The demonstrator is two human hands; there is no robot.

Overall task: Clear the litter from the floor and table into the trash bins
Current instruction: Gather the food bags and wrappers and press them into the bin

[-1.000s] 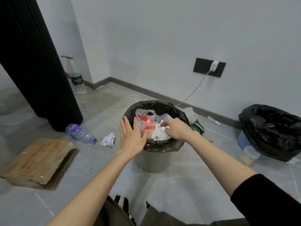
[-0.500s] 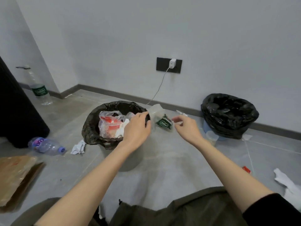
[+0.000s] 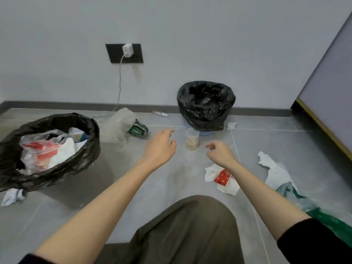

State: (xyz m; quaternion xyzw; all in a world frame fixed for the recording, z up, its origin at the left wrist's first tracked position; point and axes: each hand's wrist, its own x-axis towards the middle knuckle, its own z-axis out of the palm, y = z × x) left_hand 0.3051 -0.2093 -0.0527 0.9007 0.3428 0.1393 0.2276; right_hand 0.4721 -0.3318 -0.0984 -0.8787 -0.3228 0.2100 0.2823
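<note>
Near the middle of the frame both my hands hung over the grey floor with nothing in them: my left hand (image 3: pixel 161 145) had its grip spread loose, fingers pointing toward the far wall, and my right hand (image 3: pixel 219 152) had its grip half curled and empty. Between and just beyond them stood a small clear jar (image 3: pixel 192 139) with pale crumbs in its lower half, just in front of the black-bagged bin (image 3: pixel 205 105) at upper centre. It looked like my next pick, and it worried me: I could not tell whether its lid was tight, and a careless grab could have tipped it and scattered crumbs across the tiles.

Under my right wrist lay a white tissue with a red packet (image 3: pixel 222 177) on it; lifting only the tissue could have dropped the packet again. At the left edge, the fuller bin (image 3: pixel 57 149) was heaped with plastic bags, so more litter might have slid off. Beyond it, the clear bag (image 3: pixel 120 122) lay close to the charger cable (image 3: pixel 119 84), which I judged could snag.
</note>
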